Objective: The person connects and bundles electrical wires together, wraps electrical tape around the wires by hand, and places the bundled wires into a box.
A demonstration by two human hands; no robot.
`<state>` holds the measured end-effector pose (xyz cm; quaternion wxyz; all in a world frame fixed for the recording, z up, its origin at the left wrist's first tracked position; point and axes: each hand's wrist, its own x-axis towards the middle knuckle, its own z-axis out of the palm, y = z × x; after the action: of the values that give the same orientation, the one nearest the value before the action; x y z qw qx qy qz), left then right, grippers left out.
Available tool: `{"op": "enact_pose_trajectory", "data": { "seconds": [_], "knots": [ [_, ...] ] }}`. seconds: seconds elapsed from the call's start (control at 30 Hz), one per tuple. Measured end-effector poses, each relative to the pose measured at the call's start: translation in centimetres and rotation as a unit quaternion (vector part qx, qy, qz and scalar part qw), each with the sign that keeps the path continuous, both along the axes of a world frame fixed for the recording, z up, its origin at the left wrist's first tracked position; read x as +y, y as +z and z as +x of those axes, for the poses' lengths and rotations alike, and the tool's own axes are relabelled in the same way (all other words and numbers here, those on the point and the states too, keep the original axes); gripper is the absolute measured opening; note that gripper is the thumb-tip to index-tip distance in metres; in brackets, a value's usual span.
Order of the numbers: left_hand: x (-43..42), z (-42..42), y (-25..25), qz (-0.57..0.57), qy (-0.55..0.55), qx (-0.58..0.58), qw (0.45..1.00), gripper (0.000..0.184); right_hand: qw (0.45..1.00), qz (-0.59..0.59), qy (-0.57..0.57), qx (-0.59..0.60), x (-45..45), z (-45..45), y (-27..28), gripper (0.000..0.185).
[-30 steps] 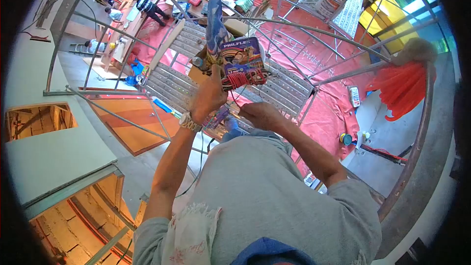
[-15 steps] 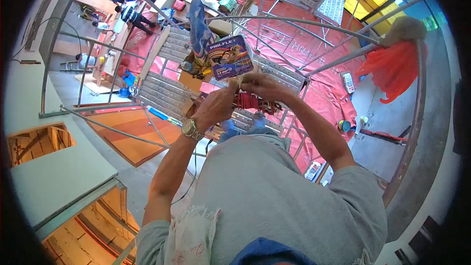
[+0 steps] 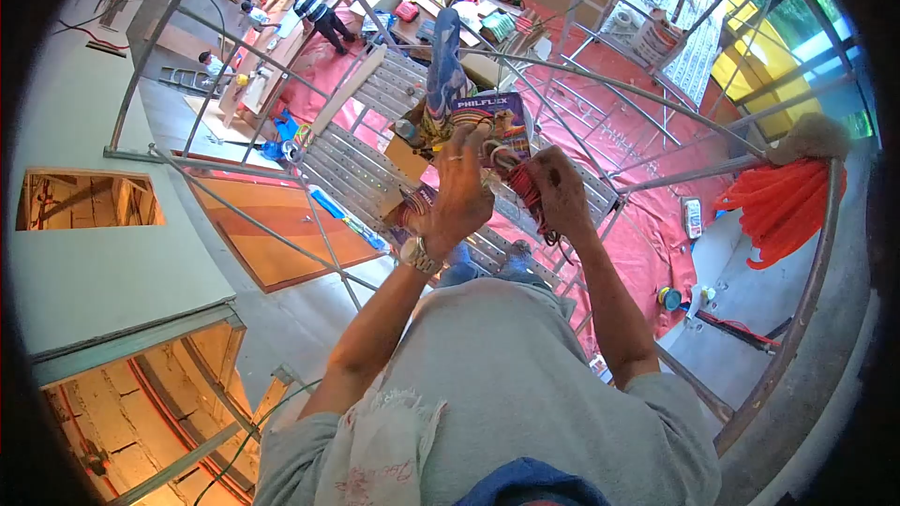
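My right hand (image 3: pixel 561 195) is closed around a bundle of red electrical wire (image 3: pixel 528 197), whose loose ends hang below the fingers. Left of the bundle, my left hand (image 3: pixel 459 186) is raised with its fingers stretched upward; a ring and a wristwatch (image 3: pixel 419 256) show on it. Looped brown and whitish strands (image 3: pixel 506 155) lie between the two hands, and I cannot tell whether the left fingertips touch them. Just beyond the hands stands a purple PHILFLEX box (image 3: pixel 495 111), partly hidden by the left fingers.
I am on scaffolding with perforated metal planks (image 3: pixel 349 161) and pipe rails (image 3: pixel 647 68). An orange-red cloth (image 3: pixel 773 211) hangs on the right rail. Red sheeting (image 3: pixel 656 178) covers the floor below. Several people, one in a striped shirt (image 3: pixel 314 6), are at the far left.
My hands, earlier together in front of the box, have moved apart. The left fingers have straightened upward, and the right hand has turned down around the red wire. The view has shifted.
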<state>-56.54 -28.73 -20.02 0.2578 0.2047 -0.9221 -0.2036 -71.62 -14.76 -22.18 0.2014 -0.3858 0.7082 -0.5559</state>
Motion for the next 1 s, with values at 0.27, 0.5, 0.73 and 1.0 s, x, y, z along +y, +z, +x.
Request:
{"op": "enact_pose_trajectory", "data": {
  "seconds": [0.27, 0.5, 0.73, 1.0],
  "knots": [
    [3.4, -0.6, 0.1, 0.645, -0.066, 0.157, 0.745, 0.063, 0.990, -0.068, -0.039, 0.114, -2.2, 4.6, 0.2, 0.012],
    [2.0, 0.3, 0.1, 0.565, 0.077, 0.162, 0.805, 0.060, 0.992, -0.122, 0.020, 0.033, -3.1, 6.7, 0.8, 0.023],
    [1.2, 3.0, -1.8, 0.433, 0.081, 0.099, 0.892, 0.068, 0.994, -0.019, 0.109, -0.024, -2.2, 5.6, 2.2, 0.017],
    [0.6, 4.1, -2.4, 0.568, 0.018, 0.133, 0.812, 0.057, 0.953, 0.102, 0.218, -0.183, 0.6, 2.3, 2.6, 0.027]
  ]
}}
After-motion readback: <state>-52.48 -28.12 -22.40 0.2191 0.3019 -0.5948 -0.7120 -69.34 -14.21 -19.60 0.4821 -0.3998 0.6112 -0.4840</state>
